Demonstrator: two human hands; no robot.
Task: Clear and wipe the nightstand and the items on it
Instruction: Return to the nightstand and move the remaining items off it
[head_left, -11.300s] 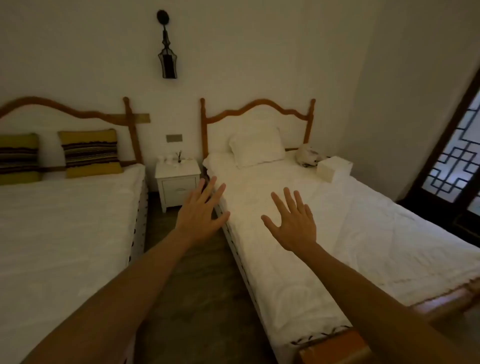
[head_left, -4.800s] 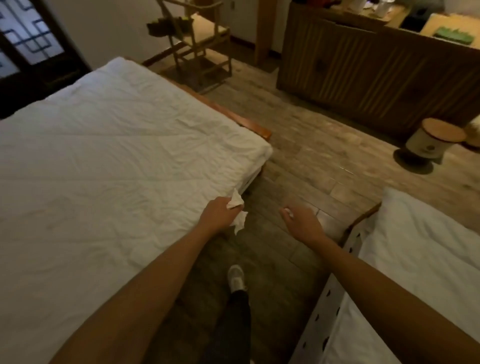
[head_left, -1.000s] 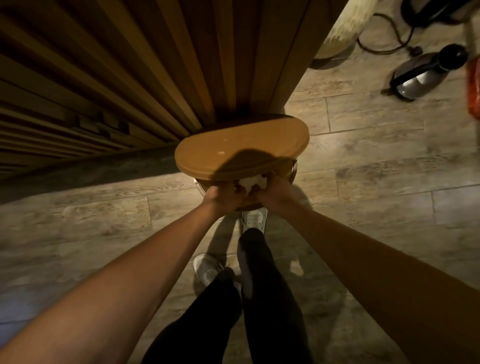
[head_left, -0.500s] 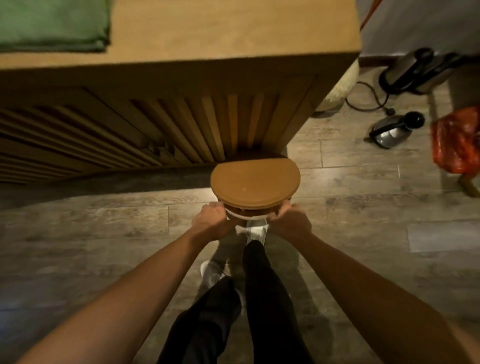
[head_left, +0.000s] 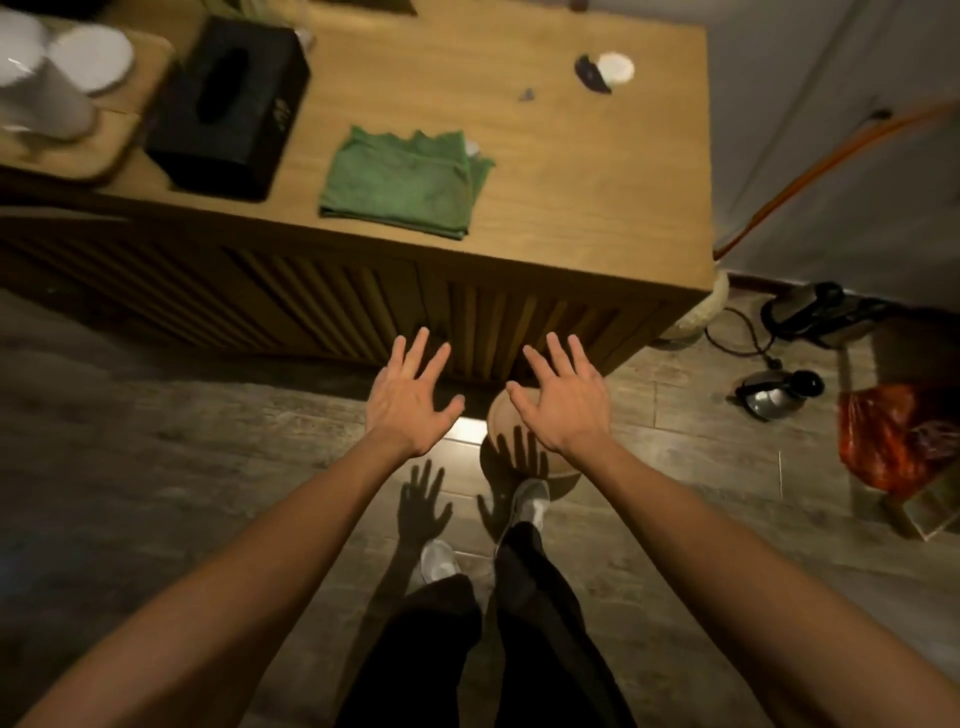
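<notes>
Both hands, left hand (head_left: 410, 397) and right hand (head_left: 566, 402), are hovering spread and empty, risking leaving the folded green cloth (head_left: 402, 184) behind.

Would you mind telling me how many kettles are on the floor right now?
2. One kettle stands on the floorboards right of the cabinet; another kettle sits behind it by the wall. Others may be hidden.

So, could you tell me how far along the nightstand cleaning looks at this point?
Done: nothing that this view can confirm; the nightstand is out of sight. In hand: nothing, the left hand and right hand are spread empty above the lidded bin. Left: wiping, perhaps with the untouched green cloth.
</notes>
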